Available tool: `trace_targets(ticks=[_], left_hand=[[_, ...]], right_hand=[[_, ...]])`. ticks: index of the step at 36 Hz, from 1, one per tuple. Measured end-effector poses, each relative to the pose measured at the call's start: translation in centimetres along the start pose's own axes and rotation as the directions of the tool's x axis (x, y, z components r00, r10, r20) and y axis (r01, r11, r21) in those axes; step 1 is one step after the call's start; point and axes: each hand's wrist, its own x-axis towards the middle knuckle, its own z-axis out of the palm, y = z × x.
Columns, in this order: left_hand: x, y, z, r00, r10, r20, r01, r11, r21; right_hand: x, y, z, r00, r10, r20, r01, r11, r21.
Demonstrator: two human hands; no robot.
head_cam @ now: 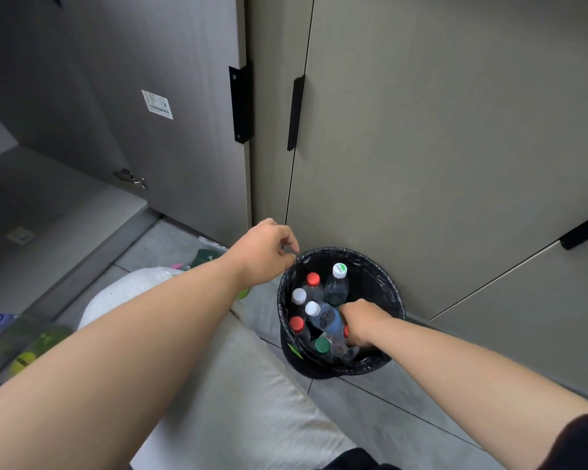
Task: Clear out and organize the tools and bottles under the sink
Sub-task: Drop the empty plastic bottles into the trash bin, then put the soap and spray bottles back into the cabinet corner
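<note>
Lower left corner: green and yellow containers (31,351), blurred and cut off; count not determinable. A light-trousered knee (238,385) hides the floor tiles beneath it.

The black bin (316,371) stands on the floor against the closed cabinet doors and holds the bottles (336,286). Seven caps counted: three white, three red, one green. One red cap is largely hidden behind the right hand (360,322).

This hand reaches inside, curled round the lower body of a blue-labelled bottle (326,318); its fingertips are unseen. That bottle leans, white cap up and to the left; the others stand roughly upright.

The left hand (265,252) pinches the black liner (370,266) at the rim.

Beyond, an open cupboard door (170,164) bears one sticker (157,104), print unreadable.
</note>
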Motion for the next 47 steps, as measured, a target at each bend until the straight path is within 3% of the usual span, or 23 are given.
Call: trace_targets(ticks=[3, 6, 11, 16, 19, 22, 29, 37, 42, 47], left_hand=[[-0.3, -0.1, -0.5, 1.0, -0.025, -0.008, 0.025, 1.0, 0.017], [-0.4, -0.7, -1.7, 0.996, -0.083, -0.02, 0.084, 0.996, 0.029], [-0.3, -3.9, -6.2, 0.972, -0.234, -0.012, 0.234, 0.972, 0.022], [-1.8, -10.2, -11.2, 0.931, -0.34, -0.134, 0.346, 0.938, 0.024], [-3.3, -14.0, -13.0, 0.915, -0.387, -0.114, 0.392, 0.92, 0.024], [-4.8, -17.9, -13.8, 0.904, -0.42, -0.076, 0.425, 0.902, 0.074], [-6.8, -26.0, -12.7, 0.888, -0.446, 0.116, 0.43, 0.892, 0.138], [-5.7, -33.5, -7.7, 0.864, -0.428, 0.264, 0.434, 0.9, 0.038], [-4.3, -34.6, -4.9, 0.903, -0.321, 0.286, 0.365, 0.924, -0.116], [-3.6, -34.6, -2.9, 0.915, -0.218, 0.34, 0.286, 0.944, -0.166]], right_hand=[[0.2, -0.5, -1.5, 0.998, 0.037, 0.045, -0.034, 0.998, -0.058], [0.1, -1.1, -4.2, 0.997, -0.005, -0.075, 0.0, 0.998, -0.065], [0.3, -3.9, -9.4, 0.909, -0.166, -0.382, 0.208, 0.976, 0.071], [1.6, -9.2, -13.1, 0.824, -0.328, -0.463, 0.433, 0.89, 0.141], [3.7, -12.5, -14.0, 0.806, -0.408, -0.429, 0.498, 0.859, 0.12], [6.9, -15.6, -14.0, 0.835, -0.445, -0.323, 0.498, 0.862, 0.099], [14.7, -20.3, -11.1, 0.935, -0.341, -0.099, 0.343, 0.939, 0.008], [20.6, -22.2, -7.0, 0.944, -0.29, -0.161, 0.272, 0.954, -0.125], [21.9, -22.3, -6.2, 0.934, -0.292, -0.207, 0.262, 0.952, -0.159], [21.9, -22.5, -7.4, 0.937, -0.314, -0.154, 0.281, 0.938, -0.204]])
